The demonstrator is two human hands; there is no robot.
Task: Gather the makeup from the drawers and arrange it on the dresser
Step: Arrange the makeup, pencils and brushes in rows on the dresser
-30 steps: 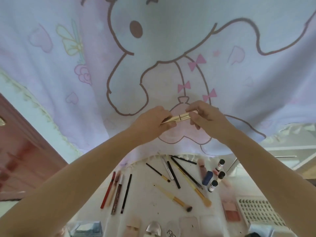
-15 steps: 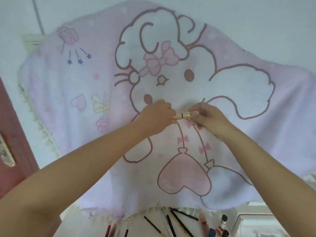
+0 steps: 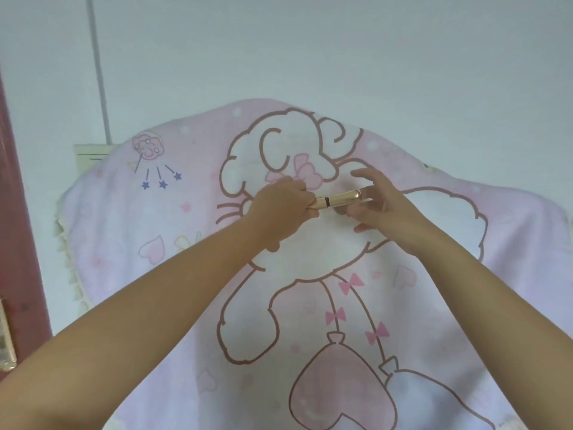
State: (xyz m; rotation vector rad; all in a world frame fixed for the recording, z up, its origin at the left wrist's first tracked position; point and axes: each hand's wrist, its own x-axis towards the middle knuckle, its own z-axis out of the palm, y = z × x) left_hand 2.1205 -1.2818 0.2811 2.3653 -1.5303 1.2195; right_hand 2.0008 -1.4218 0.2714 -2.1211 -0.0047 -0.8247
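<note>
A slim gold makeup tube (image 3: 336, 199) with a dark band lies level between both hands, held up at chest height in front of a pink cartoon cloth. My left hand (image 3: 283, 209) grips its left end with curled fingers. My right hand (image 3: 376, 206) pinches the right end between thumb and fingers, the index finger raised. The dresser top and the other makeup are out of view.
The pink and white cartoon cloth (image 3: 310, 305) drapes over something tall and fills the lower view. Behind it is a pale wall (image 3: 310, 51) with a thin cable (image 3: 97, 66). A red-brown door edge (image 3: 18, 231) with a brass fitting stands at the far left.
The view has tilted upward, so the dresser top with its pencils and brushes has dropped out of sight. More of the gold tube shows between my hands than half a second ago.
</note>
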